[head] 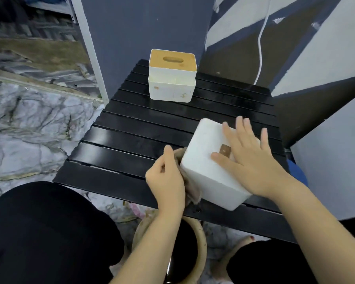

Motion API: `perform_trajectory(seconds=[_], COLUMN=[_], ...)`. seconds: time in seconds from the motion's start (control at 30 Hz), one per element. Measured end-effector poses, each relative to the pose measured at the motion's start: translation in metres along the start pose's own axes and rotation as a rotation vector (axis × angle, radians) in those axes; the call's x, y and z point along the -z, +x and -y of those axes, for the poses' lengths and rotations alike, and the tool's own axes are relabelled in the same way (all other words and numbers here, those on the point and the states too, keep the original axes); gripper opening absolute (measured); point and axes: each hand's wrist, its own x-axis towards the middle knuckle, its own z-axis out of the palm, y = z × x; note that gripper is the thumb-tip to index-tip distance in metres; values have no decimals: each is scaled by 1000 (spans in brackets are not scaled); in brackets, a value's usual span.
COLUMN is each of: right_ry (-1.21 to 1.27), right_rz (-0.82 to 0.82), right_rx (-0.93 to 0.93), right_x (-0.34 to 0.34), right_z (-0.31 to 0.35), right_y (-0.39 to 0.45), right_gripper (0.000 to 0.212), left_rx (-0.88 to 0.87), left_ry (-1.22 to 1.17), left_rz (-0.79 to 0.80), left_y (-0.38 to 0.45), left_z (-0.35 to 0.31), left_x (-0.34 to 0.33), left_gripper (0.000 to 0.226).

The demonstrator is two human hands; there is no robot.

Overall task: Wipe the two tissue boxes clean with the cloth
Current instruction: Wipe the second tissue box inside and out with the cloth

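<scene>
Single view only, worn on your head, so no second view shares anything. Looks forward and steeply down over your forearms. Wide-angle: straight edges bow near frame borders. Black slatted surface (131, 144) fills centre, close below you. Your knees and floor sit at bottom edge; wall rises at top. Near tissue box (205, 160) close, far tissue box (172, 78) well beyond, at surface's back edge.

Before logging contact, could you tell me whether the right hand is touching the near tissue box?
Touching: the head view shows the right hand pressed flat on the near tissue box.
</scene>
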Motion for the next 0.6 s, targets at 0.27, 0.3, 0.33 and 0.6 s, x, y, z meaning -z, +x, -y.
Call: perform_trajectory(seconds=[0.27,0.3,0.33,0.6], right_ry=[76,71,60,32], right_rz=[-191,-202,-209,-164], right_rx=[-171,-163,-155,-150], right_x=[-28,-29,-29,-25], right_z=[14,14,14,14], right_y=[-17,-17,-17,-17], right_gripper=[86,86,85,83], left_rx=[-74,-89,-75,71], left_ry=[-130,-144,-167,-137], left_rz=[152,188,206,316], left_y=[-65,-58,-48,50], left_z=[18,20,19,-5], left_x=[-5,-10,-16,-50], left_gripper=[48,51,51,29])
